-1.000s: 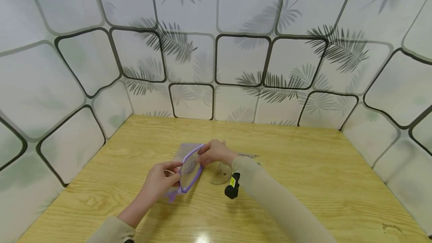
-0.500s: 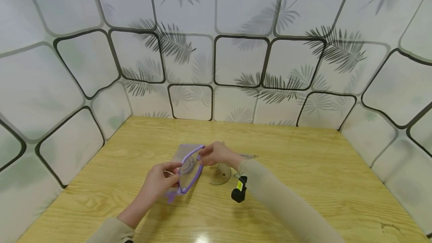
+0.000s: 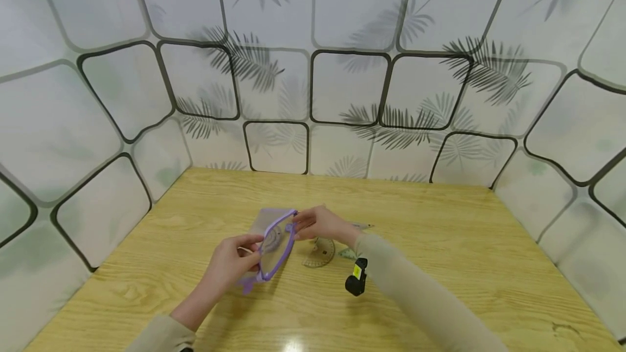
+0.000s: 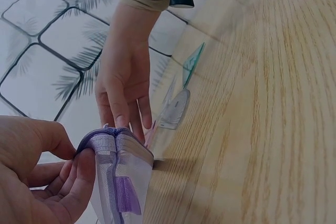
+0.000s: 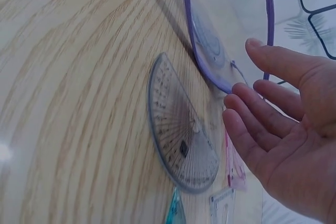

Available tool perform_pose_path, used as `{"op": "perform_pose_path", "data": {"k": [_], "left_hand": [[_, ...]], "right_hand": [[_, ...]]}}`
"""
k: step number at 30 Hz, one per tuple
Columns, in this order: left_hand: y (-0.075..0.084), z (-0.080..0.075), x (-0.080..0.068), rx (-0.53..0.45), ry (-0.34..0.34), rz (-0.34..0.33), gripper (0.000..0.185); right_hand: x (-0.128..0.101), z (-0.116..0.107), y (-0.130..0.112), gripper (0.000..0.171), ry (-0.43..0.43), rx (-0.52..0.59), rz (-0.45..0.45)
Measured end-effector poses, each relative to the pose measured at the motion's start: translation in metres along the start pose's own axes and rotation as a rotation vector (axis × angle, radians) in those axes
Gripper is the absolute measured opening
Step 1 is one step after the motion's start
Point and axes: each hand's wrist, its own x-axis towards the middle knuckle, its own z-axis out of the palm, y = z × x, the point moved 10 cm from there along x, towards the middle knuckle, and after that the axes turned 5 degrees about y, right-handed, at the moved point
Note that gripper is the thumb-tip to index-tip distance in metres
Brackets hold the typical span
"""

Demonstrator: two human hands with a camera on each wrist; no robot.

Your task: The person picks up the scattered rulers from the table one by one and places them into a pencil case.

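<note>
A clear pouch [image 3: 275, 243] with a purple zip rim stands on edge on the wooden table [image 3: 440, 265]. My left hand [image 3: 229, 264] pinches its near end between thumb and fingers; the left wrist view shows the purple trim of the pouch [image 4: 123, 182] in that left hand [image 4: 42, 171]. My right hand [image 3: 315, 224] is at the pouch's far end. Its fingers [image 5: 262, 124] are straight and hold nothing, their tips by the pouch rim [image 5: 231, 85]. From the left wrist the right hand [image 4: 123, 85] points down onto the pouch top.
A clear protractor [image 3: 320, 251] lies flat just right of the pouch, under the right wrist. Beyond the protractor [image 5: 181, 140] lie a green set square [image 5: 176, 211] and a pink ruler [image 5: 233, 169]. Patterned walls close in the table on three sides.
My right hand and forearm have slid a little to the right along the pouch's far end. The left hand and the pouch stay where they were.
</note>
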Motion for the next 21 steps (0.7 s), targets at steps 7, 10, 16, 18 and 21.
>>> {"op": "perform_pose_path", "data": {"k": [7,10,16,18,21], "left_hand": [[0.0,0.0,0.0,-0.002,0.004,-0.003,0.043],[0.0,-0.001,0.0,-0.002,0.005,-0.005,0.043],[-0.001,0.0,0.0,-0.002,0.001,-0.008,0.043],[-0.002,-0.001,0.0,-0.001,0.0,-0.01,0.043],[-0.002,-0.001,0.0,-0.001,0.003,-0.013,0.043]], "right_hand": [[-0.005,-0.006,0.002,0.054,0.019,-0.035,-0.077],[-0.009,-0.01,0.004,0.054,0.027,-0.035,-0.089],[-0.014,-0.017,0.013,0.054,0.031,-0.014,-0.067],[-0.015,-0.018,0.016,0.055,0.03,-0.016,-0.066],[-0.016,-0.021,0.019,0.054,0.028,-0.023,-0.07]]}}
